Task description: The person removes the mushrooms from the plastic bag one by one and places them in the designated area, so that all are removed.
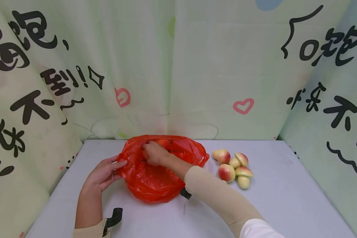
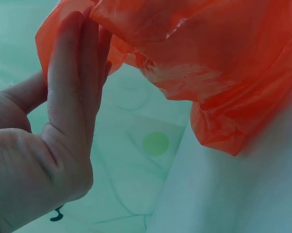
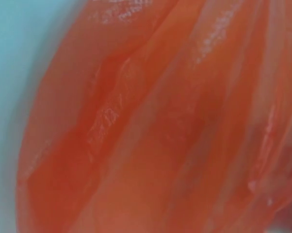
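Observation:
A red plastic bag (image 1: 159,188) stands with its mouth spread on the white table. My left hand (image 1: 105,173) holds the bag's left rim between thumb and fingers; in the left wrist view its fingers (image 2: 66,82) reach up along the thin plastic. Through the opening goes my right hand (image 1: 154,153), palm down with bent fingers. Its fingertips are hidden, so I cannot tell what they touch. Behind that hand, an orange-red shape (image 1: 165,143) with dark marks shows inside the bag. The right wrist view is filled with the bag's creased plastic (image 3: 151,126).
Several mushroom-shaped pieces (image 1: 244,172) with red-and-yellow caps and cream stems lie in a group to the right of the bag. The white table (image 1: 285,198) reaches back to a pale green curtain (image 1: 208,66) printed with black writing.

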Demonstrator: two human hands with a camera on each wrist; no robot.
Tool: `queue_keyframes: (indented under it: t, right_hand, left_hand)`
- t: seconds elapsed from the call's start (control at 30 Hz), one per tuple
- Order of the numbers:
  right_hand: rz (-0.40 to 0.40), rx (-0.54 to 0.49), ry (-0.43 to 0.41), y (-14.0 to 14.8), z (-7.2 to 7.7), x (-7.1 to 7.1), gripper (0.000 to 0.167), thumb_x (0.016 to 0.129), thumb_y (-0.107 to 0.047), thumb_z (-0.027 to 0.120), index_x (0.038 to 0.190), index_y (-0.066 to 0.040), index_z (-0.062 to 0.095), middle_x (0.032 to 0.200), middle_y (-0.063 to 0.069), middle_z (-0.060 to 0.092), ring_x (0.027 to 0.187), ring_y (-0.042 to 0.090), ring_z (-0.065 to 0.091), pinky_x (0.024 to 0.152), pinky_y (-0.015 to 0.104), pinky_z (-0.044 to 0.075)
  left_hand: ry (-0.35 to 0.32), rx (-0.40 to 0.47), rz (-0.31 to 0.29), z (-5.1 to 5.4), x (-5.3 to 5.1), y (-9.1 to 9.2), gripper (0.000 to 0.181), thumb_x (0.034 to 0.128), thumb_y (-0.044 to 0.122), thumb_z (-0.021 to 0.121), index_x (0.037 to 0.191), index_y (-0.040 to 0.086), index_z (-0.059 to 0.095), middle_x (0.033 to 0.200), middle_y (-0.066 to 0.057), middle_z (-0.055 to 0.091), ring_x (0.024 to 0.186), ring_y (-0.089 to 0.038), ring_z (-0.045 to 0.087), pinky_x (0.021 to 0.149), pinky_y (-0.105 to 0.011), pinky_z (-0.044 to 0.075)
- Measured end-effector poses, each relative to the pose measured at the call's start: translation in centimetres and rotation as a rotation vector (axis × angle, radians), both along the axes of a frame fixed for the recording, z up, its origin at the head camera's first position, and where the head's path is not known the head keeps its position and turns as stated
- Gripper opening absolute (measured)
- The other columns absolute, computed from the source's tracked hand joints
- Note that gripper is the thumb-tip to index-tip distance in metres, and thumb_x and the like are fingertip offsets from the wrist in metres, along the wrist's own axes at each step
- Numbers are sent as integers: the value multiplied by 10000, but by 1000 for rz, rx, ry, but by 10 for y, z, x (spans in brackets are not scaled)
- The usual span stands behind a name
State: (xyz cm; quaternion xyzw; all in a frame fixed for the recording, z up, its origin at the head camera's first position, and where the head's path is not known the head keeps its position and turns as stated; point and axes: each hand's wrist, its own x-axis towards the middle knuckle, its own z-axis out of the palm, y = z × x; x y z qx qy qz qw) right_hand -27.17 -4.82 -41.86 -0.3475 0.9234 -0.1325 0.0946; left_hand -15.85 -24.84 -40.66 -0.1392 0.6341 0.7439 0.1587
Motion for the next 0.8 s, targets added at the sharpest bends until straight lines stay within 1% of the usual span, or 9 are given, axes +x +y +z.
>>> queue_keyframes:
  t: [0.13,0.3,0.5,0.57,0.8]
  right_hand:
    - [-10,-35,-6,1,-1,0,400,924,-112,790,1298,-130,649,1071,21,663,961,160,572,840,240,602]
    - [-12,-51,6,2,-2,0,396,943,-117,766,1321,-123,648,1129,39,674,982,160,571,876,248,602]
    - [-4,-107,-26,3,-3,-2,398,933,-105,773,1311,-113,650,1142,46,678,968,159,584,829,223,604]
    - [-1,-103,-29,4,-3,-2,411,923,-101,781,1311,-110,646,1146,51,674,976,163,579,826,221,602]
    - [6,-74,-7,3,-4,-2,428,924,-119,781,1328,-121,641,1200,54,674,1043,177,572,899,264,606]
  left_hand:
    - [0,-2,0,0,0,0,684,1026,254,683,1607,100,358,1321,-23,637,1074,-166,718,942,-332,613]
    - [0,0,-1,0,-1,1,693,1022,252,687,1610,98,354,1319,-25,634,1065,-161,718,929,-325,618]
    - [5,4,-4,-1,0,1,700,1022,251,687,1614,94,347,1321,-29,633,1057,-160,717,918,-326,623]
    - [9,5,-7,-1,0,1,706,1022,253,687,1616,91,341,1330,-34,632,1057,-162,718,920,-328,623]
    - [0,-1,-3,1,0,0,701,1021,256,690,1613,96,350,1324,-25,632,1063,-161,720,935,-328,617]
